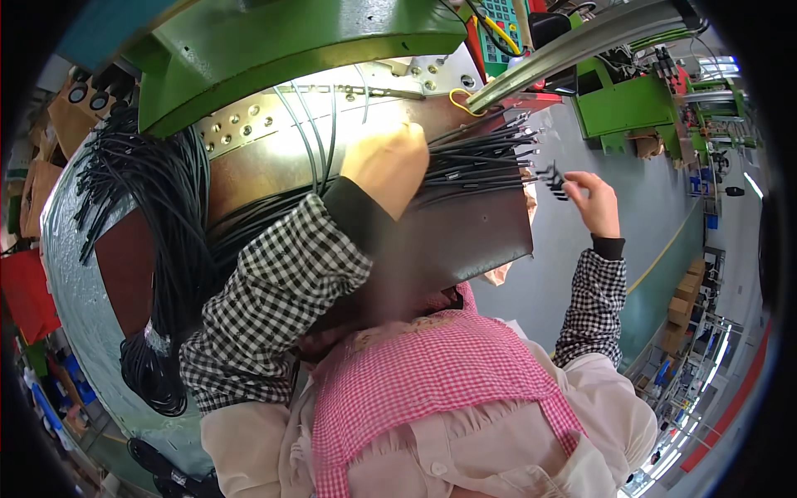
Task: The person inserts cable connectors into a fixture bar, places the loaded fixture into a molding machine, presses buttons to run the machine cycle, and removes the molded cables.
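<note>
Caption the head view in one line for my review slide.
Left hand over black cables on a brown worktop beside a green machine, right hand beyond the worktop's edge.

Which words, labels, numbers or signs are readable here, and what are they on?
None readable.
Teal keypad: key markings too small.
Pink checked apron: gold marks, too blurred to tell whether they are lettering.
Black cables: no lettering visible.

A hand could probably cross the brown tabletop (486, 228) nearby; black cables (473, 158) and green machine frame (290, 75) obstruct beyond.
</note>
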Available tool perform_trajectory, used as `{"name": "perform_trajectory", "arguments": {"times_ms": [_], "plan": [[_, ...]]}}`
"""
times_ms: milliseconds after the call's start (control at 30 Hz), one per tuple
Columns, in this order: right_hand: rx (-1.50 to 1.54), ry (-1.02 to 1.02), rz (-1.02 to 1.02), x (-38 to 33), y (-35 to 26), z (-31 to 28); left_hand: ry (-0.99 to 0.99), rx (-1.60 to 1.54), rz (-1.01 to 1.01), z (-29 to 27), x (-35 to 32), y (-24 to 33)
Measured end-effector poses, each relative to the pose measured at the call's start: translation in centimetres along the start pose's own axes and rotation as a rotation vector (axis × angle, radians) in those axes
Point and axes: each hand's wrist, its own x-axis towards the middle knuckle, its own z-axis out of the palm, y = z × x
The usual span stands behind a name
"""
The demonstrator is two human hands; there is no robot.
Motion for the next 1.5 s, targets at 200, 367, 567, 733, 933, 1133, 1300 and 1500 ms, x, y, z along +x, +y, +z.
{"name": "perform_trajectory", "arguments": {"times_ms": [200, 367, 567, 733, 933, 1133, 1300, 1500], "plan": [[-0.012, 0.372, -0.575, -0.5, -10.1, 1.8, -0.095, -0.447, -0.108, -1.5, 0.1, -2.7], [0.139, 0.390, -0.920, 1.2, -17.6, 4.2, -0.130, -0.639, -0.102, -5.3, -0.6, -1.2], [-0.090, 0.584, -0.974, 3.6, -15.9, 3.5, -0.951, -1.177, -0.222, -11.3, -3.4, 1.2], [-0.071, 0.120, -1.268, 1.4, -21.7, 7.4, -0.250, -1.765, -0.362, -3.1, -6.9, 4.3], [-0.035, 0.350, -1.016, 9.5, -20.7, 12.8, 0.102, -1.936, -0.755, -0.7, -7.8, 5.5], [-0.001, -0.157, -0.952, 5.9, -17.2, 8.3, 0.101, -1.941, -0.734, -1.3, -8.5, 5.6], [0.017, 0.166, -1.244, 1.3, -17.8, 6.6, 0.058, -1.950, -0.771, -1.8, -8.4, 5.7], [-0.039, 0.173, -1.305, -0.1, -19.6, 8.0, 0.010, -1.877, -0.657, -3.6, -8.9, 5.7]]}}
